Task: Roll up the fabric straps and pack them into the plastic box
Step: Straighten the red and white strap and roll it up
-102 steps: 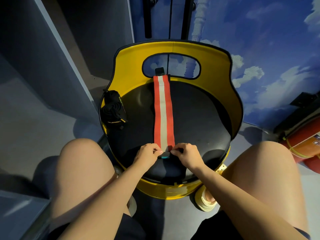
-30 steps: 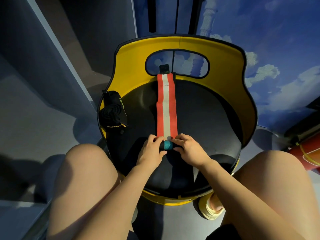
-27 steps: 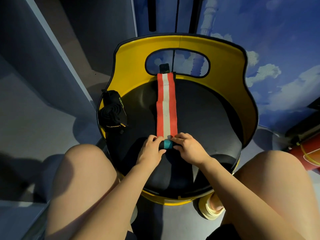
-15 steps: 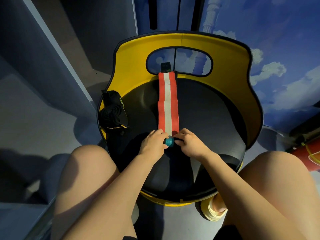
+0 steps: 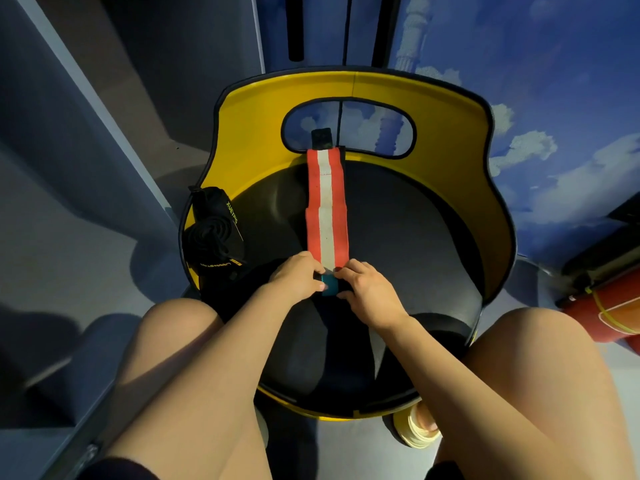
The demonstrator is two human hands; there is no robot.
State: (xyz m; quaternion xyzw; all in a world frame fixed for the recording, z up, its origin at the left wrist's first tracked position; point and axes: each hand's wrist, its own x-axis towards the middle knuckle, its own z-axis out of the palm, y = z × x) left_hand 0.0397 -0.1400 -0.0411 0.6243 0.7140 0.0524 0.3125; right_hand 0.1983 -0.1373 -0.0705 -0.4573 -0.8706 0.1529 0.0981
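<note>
On the round black seat of the yellow plastic chair point(image 5: 450, 140), the left hand point(image 5: 294, 278) and right hand point(image 5: 370, 292) pinch the small rolled teal end of the red-and-white striped fabric strap point(image 5: 325, 216) from either side. Its flat length runs to the backrest opening, bare cushion on both sides. Near the left rim sits a rolled black strap point(image 5: 214, 237).

The strap point(image 5: 326, 216) I'm rolling at centre frame is orange-red with one white stripe down its middle; its rolled end point(image 5: 329, 285) shows teal. The seat point(image 5: 398, 258) is black, its back point(image 5: 450, 133) yellow. At left, a black roll point(image 5: 214, 233) bears yellow lettering. Upper right, the wall point(image 5: 536, 98) is blue with white clouds.
</note>
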